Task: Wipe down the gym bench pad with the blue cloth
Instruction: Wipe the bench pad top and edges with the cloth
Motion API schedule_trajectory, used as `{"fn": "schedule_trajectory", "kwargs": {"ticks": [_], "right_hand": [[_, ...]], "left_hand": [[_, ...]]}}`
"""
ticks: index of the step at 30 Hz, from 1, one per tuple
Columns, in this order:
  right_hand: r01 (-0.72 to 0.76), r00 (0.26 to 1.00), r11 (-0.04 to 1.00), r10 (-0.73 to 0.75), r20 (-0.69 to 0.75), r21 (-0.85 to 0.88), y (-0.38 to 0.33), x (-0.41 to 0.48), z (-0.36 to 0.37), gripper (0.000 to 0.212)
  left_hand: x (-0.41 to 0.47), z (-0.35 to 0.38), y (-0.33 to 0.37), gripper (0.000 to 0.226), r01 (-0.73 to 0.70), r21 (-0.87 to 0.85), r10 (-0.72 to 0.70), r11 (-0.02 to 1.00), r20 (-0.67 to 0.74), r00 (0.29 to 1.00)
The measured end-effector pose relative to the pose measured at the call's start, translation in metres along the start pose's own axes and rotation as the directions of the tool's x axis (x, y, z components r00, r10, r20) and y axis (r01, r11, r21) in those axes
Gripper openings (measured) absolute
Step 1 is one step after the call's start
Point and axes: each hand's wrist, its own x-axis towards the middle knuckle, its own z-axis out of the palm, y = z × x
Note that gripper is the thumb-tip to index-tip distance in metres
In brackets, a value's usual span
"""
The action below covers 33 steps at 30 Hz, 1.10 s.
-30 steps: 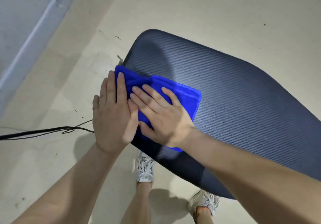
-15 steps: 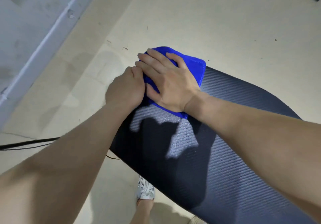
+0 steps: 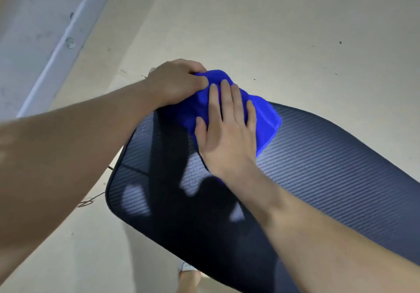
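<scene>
Here the blue cloth [image 3: 261, 120] is lying bunched over the far corner of the gym bench pad [image 3: 329, 167], part of it draping past the pad's edge toward the floor [image 3: 272, 31]. The right hand [image 3: 227, 133] is pressing flat on top of it, fingers spread and palm down, so it is pinning the cloth by pressure and not gripping it. The left hand [image 3: 177, 81] is curling closed around the cloth's far bunched end, right at the pad's corner, thumb against the fabric. Both forearms are reaching out across the dark ribbed surface and are casting shadows over the near end of it.

By my reading, the wipe is working on this corner only, and most of the pad to the right is looking untouched from here. The risk is sitting in that overhang: with so much cloth gathered off the edge, a hard push could be sending it over the corner and out from under the flat palm, leaving bare skin rubbing the pad. A bunched cloth is also meeting the surface with little area, so streaks could be getting skipped. Below, a thin cable [image 3: 91, 199] is lying on the floor beside the pad, near a white shoe [image 3: 186, 267], and could be catching a foot.

No brand, label or writing is showing on the cloth or pad.
</scene>
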Motion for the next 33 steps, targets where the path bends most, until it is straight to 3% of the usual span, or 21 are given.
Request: {"fn": "schedule_trajectory", "kwargs": {"ticks": [2, 5, 8, 11, 13, 16, 19, 21, 23, 25, 27, 29, 31, 33], "right_hand": [[-0.064, 0.998, 0.997, 0.063, 0.031, 0.048, -0.018, -0.030, 0.002, 0.064], [-0.154, 0.985, 0.986, 0.148, 0.086, 0.067, -0.051, -0.056, 0.007, 0.068], [-0.196, 0.978, 0.967, 0.181, 0.101, 0.165, -0.065, -0.064, -0.002, 0.069], [-0.226, 0.974, 0.895, 0.213, 0.077, 0.385, -0.044, -0.054, -0.020, 0.055], [-0.205, 0.975, 0.915, 0.221, -0.006, 0.348, -0.023, -0.042, -0.025, 0.048], [-0.152, 0.988, 0.952, 0.147, 0.037, 0.266, -0.001, -0.026, -0.026, 0.047], [-0.291, 0.955, 0.927, 0.295, 0.023, 0.238, 0.027, -0.028, -0.034, 0.041], [-0.356, 0.929, 0.915, 0.369, -0.037, 0.192, 0.042, -0.033, -0.044, 0.038], [-0.306, 0.925, 0.930, 0.341, -0.166, 0.205, 0.044, -0.029, -0.055, 0.038], [-0.153, 0.936, 0.946, 0.231, -0.265, 0.287, 0.033, -0.015, -0.056, 0.040], [0.004, 0.963, 0.928, 0.097, -0.253, 0.372, 0.022, 0.005, -0.045, 0.040], [0.054, 0.988, 0.907, 0.012, -0.153, 0.418, 0.017, 0.017, -0.032, 0.040], [0.054, 0.995, 0.957, -0.028, -0.093, 0.284, 0.019, 0.022, -0.017, 0.044], [0.072, 0.996, 0.989, -0.065, -0.055, 0.130, 0.019, 0.029, -0.013, 0.050]], "left_hand": [[-0.003, 0.005, 0.003, 0.031, -0.036, -0.049, 0.031, 0.998, -0.091, 0.995], [-0.009, 0.015, 0.005, 0.031, 0.072, 0.161, -0.024, 0.984, -0.283, 0.959], [-0.015, 0.024, 0.001, 0.036, 0.133, 0.322, -0.014, 0.937, -0.347, 0.938], [-0.012, 0.028, 0.002, 0.036, 0.121, 0.392, 0.015, 0.912, -0.326, 0.945], [-0.005, 0.031, 0.015, 0.036, 0.098, 0.516, 0.054, 0.851, -0.271, 0.961], [0.011, 0.043, 0.041, 0.030, -0.063, 0.673, 0.175, 0.737, -0.100, 0.980], [0.024, 0.068, 0.067, 0.033, -0.283, 0.623, 0.341, 0.729, 0.028, 0.940], [0.028, 0.071, 0.072, 0.037, -0.335, 0.555, 0.450, 0.761, -0.079, 0.890], [0.021, 0.061, 0.067, 0.033, -0.324, 0.492, 0.509, 0.808, -0.308, 0.804], [0.005, 0.051, 0.049, 0.030, -0.267, 0.378, 0.418, 0.887, -0.407, 0.812], [-0.018, 0.049, 0.021, 0.032, -0.259, 0.321, 0.371, 0.911, -0.367, 0.853], [-0.039, 0.051, -0.002, 0.036, -0.362, 0.423, 0.490, 0.831, -0.247, 0.836], [-0.037, 0.047, -0.015, 0.044, -0.347, 0.529, 0.510, 0.774, -0.196, 0.838], [-0.024, 0.039, -0.018, 0.038, -0.248, 0.581, 0.442, 0.775, -0.219, 0.870]]}}
